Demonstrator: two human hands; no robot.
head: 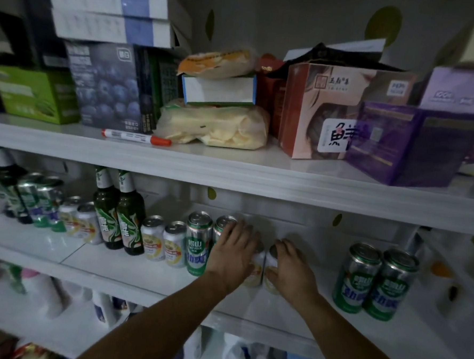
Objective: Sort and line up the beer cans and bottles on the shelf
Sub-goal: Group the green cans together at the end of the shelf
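Now left hand and right hand each clasping a short white-and-yellow aluminium can. Risk: nudging neighbouring tall green-and-silver can, toppling it.

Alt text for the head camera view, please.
Two bare hands, left hand and right hand, each grip a short white can on a white middle shelf, amid green beer cans and two green bottles. Boxes and snack bags crowd the shelf above.
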